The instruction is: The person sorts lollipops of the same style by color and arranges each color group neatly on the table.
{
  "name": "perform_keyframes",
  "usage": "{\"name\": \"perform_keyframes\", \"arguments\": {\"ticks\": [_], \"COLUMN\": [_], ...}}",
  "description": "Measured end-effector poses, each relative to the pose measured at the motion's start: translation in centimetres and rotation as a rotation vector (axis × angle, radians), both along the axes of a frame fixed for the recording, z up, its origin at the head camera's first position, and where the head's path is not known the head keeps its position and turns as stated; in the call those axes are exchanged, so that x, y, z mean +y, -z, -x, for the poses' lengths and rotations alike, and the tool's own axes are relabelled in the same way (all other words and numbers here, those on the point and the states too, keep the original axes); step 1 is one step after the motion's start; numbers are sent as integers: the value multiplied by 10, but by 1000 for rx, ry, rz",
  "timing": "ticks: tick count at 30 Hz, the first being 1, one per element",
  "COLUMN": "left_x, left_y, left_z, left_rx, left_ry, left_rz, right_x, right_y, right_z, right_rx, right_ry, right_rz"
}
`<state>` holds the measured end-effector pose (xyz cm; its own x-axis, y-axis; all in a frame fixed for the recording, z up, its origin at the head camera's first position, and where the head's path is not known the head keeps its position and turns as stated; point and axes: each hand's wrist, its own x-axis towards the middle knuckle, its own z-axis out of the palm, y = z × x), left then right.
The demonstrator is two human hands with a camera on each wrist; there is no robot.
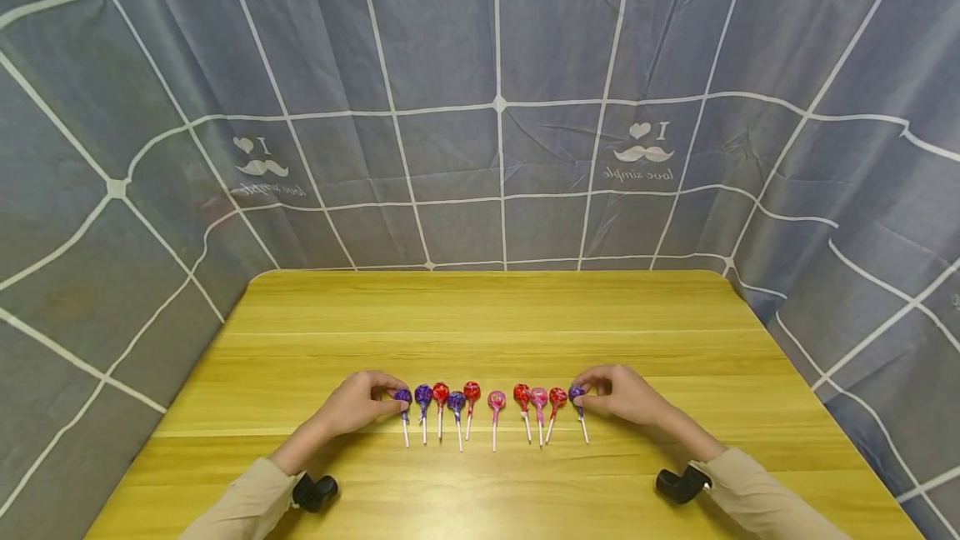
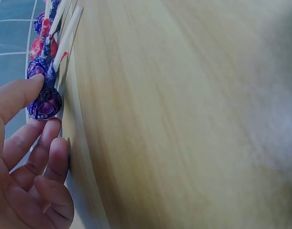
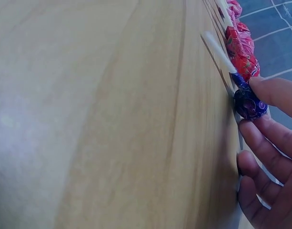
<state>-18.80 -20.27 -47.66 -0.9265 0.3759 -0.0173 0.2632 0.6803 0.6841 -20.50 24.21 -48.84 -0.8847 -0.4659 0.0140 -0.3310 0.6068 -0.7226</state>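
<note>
My left hand [image 1: 362, 401] pinches a purple-wrapped lollipop [image 2: 45, 106] by its round head, at the left end of a row of lollipops. The thumb lies on the near side and the fingertips at the outer side. At the row's right end, my right hand [image 1: 626, 395] holds another purple lollipop [image 3: 250, 106] the same way, between thumb and fingers. Both white sticks point toward me. Right beside the left one lies a purple lollipop [image 1: 423, 394]. A red lollipop [image 1: 557, 397] is the nearest neighbour of the right one.
Between the hands lie more lollipops: a red one [image 1: 440, 392], a purple one [image 1: 456, 402], another red one [image 1: 471, 391], a pink one [image 1: 497, 400], then a red [image 1: 521, 393] and a pink one [image 1: 538, 397]. Grey gridded curtains [image 1: 442, 157] surround the wooden table [image 1: 480, 315].
</note>
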Motion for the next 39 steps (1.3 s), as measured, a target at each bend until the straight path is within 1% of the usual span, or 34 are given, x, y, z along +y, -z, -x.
{"name": "perform_keyframes", "arguments": {"ticks": [6, 13, 18, 20, 24, 29, 34, 39], "left_x": [-1, -7, -13, -14, -15, -14, -15, -15], "left_y": [-2, -5, -7, -9, -14, -18, -20, -23], "left_z": [-1, 3, 7, 8, 11, 17, 26, 37], "left_rx": [-11, -50, -59, -67, -71, -50, -18, 53], "left_ry": [-5, -2, -32, -61, -91, -116, -140, -151], "left_rz": [-14, -36, -58, -62, -72, -88, -118, -118], "right_x": [1, 4, 5, 6, 10, 13, 13, 10], "right_y": [-1, -7, -8, -8, -9, -11, -14, -18], "right_z": [1, 4, 9, 11, 16, 25, 36, 48], "right_rx": [-21, -32, -51, -52, -38, -27, -14, -28], "right_ry": [-8, -29, -38, -37, -38, -26, -23, 0], "right_rz": [0, 10, 7, 10, 29, 40, 77, 85]}}
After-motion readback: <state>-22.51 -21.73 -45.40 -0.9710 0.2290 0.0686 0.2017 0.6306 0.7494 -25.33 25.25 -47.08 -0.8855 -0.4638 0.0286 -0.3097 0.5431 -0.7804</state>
